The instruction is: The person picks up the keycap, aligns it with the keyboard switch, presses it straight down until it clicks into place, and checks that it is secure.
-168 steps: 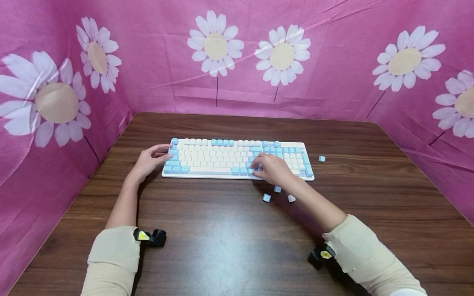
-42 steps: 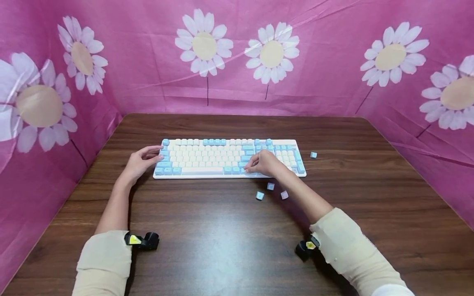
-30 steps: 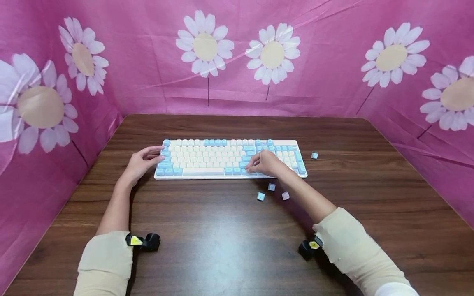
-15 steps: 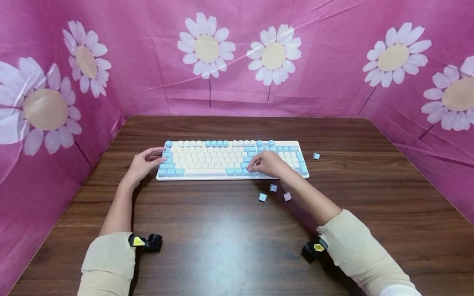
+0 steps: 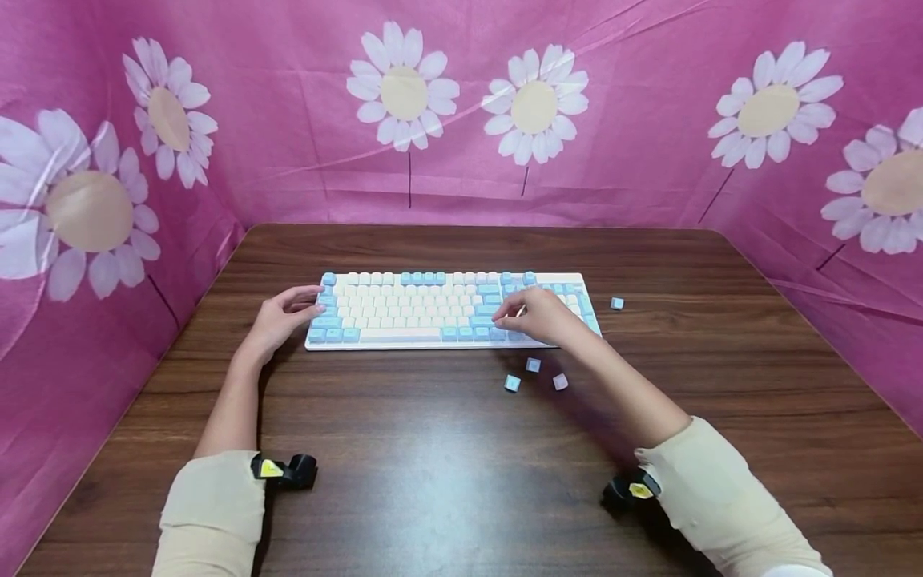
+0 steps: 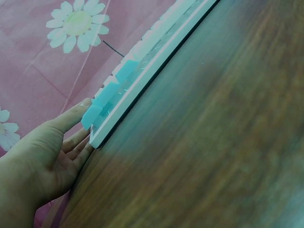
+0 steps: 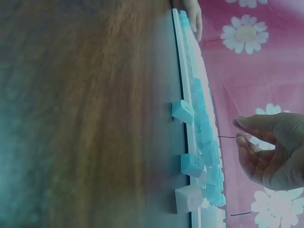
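Note:
A white keyboard [image 5: 404, 345] with white and light-blue keycaps lies across the table. At its left end, my left hand [image 5: 277, 322] rests its thumb and extended fingers against the edge; the left wrist view shows the thumb touching a blue corner key. Over the keyboard's right part is my right hand [image 5: 541, 316], thumb and forefinger bent towards each other. In the right wrist view a small gap shows between those fingertips and nothing is visible in it. Loose on the table before the keyboard are a blue keycap [image 5: 512, 383], another blue keycap [image 5: 533, 365] and a pale keycap [image 5: 560, 382].
One more blue keycap [image 5: 617, 304] lies right of the keyboard. The dark wooden table [image 5: 433, 449] is bordered by a pink cloth [image 5: 461, 184] with daisies at the back and sides. Black wrist cameras are strapped over both sleeves.
My right hand, earlier with its fingertips down at the blue keys of the bottom row, has lifted and shifted right. My left hand stays at the keyboard's left edge. The loose keycaps stay on the table.

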Motion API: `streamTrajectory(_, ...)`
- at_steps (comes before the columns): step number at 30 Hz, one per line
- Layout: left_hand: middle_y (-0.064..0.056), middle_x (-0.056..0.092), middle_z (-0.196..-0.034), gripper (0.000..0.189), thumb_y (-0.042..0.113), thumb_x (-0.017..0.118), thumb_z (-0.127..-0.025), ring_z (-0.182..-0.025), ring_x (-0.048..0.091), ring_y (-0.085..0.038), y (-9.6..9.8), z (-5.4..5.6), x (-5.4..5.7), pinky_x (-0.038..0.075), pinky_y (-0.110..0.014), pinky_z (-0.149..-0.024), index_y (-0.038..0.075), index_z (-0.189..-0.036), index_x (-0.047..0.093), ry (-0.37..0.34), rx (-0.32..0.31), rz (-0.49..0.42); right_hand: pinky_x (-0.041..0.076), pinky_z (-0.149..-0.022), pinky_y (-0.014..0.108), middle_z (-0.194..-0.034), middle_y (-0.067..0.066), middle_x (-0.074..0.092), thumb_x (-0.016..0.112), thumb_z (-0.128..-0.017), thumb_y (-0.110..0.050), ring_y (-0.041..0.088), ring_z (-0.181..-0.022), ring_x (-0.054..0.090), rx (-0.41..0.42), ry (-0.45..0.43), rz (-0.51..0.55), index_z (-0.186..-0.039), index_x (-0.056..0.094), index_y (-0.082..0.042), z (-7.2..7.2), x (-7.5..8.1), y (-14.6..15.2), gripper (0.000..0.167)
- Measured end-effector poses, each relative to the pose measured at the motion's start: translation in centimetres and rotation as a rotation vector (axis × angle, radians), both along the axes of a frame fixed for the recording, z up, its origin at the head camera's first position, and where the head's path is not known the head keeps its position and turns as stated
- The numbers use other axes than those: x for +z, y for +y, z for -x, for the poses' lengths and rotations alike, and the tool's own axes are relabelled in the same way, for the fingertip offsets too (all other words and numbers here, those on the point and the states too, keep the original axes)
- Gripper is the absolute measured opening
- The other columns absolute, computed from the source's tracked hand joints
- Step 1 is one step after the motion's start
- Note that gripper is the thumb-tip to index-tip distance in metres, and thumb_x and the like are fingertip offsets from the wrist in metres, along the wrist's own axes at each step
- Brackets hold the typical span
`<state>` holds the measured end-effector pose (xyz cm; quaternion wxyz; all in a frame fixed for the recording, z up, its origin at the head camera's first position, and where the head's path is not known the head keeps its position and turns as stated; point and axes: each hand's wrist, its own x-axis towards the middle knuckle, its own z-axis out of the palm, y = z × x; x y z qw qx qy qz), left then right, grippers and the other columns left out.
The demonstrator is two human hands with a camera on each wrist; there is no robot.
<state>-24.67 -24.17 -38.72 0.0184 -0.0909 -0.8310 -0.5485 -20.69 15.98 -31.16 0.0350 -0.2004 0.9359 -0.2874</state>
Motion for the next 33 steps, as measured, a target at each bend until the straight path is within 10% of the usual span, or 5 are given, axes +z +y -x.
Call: streamTrajectory(33, -0.021, 0.049, -0.126, 0.049, 0.023, 0.063, -0.089, -0.105, 0.049, -0.015, 0.3, 0.0, 0.1, 0.039, -0.016, -0.081, -0.002, -0.129, 0.049, -0.006, 0.006, -0.009, 0.038, -0.053, 0.028, -0.064, -0.011, 0.056, 0.070, -0.081, -0.016, 0.010, -0.056, 0.045, 0.082, -0.029, -0.027, -0.087, 0.072, -0.015, -4.5, -2.8, 2.0, 0.006)
